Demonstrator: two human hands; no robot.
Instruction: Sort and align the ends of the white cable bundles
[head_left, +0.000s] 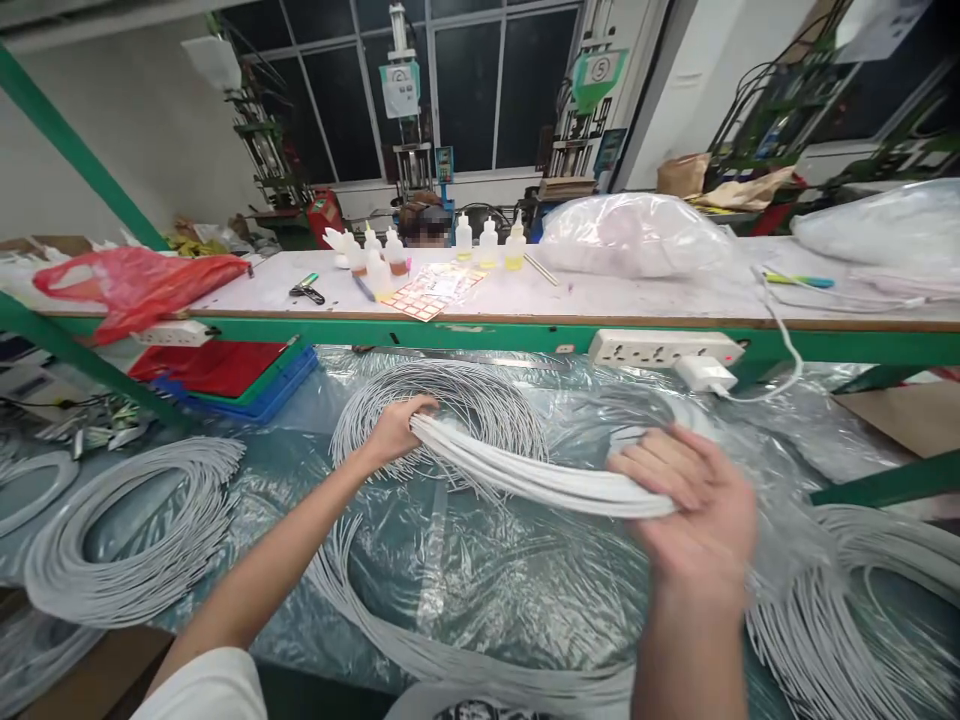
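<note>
A bundle of white cables [540, 478] stretches between my two hands above the plastic-covered bench. My left hand [395, 430] is closed round the bundle at its left part, in front of a large coil of grey-white cables [480, 385]. Nearer the camera, my right hand [686, 490] wraps round the right part of the bundle; it is slightly blurred. Below the hands, a curved length of white cables [427, 645] sweeps along the front of the bench, and I cannot tell whether it joins the held bundle.
Another cable coil [142, 530] lies at the left, and more cables [825, 640] lie at the right. Across the back runs a raised shelf [300, 255] with bottles [487, 240] and a power strip [660, 350]. Blue trays [277, 390] sit under it. A person sits behind.
</note>
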